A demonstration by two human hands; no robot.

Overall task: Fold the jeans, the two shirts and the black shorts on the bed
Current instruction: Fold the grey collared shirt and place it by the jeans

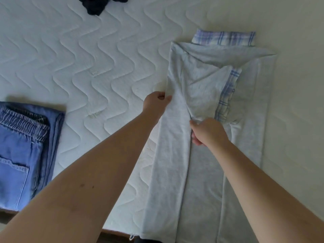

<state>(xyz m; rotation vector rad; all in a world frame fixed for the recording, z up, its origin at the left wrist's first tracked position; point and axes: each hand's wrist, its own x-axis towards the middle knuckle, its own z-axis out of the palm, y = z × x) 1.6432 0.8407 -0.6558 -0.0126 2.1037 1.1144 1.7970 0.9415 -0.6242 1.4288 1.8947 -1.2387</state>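
A pale grey shirt (201,85) with a blue plaid collar (224,38) lies lengthways on the right of the white quilted mattress (87,67), both long sides folded inward. My left hand (156,102) pinches the shirt's left folded edge. My right hand (206,131) grips the inner edge of that left flap near the middle, just below the folded-in sleeve with a plaid cuff (226,97). Folded blue jeans (22,151) lie at the near left. A dark bundle, the black shorts (100,4), sits at the far edge, partly cut off by the frame.
The mattress's near edge shows a dark wooden frame (114,236) under the shirt's hem. Bare quilted mattress stretches between the jeans and the shirt.
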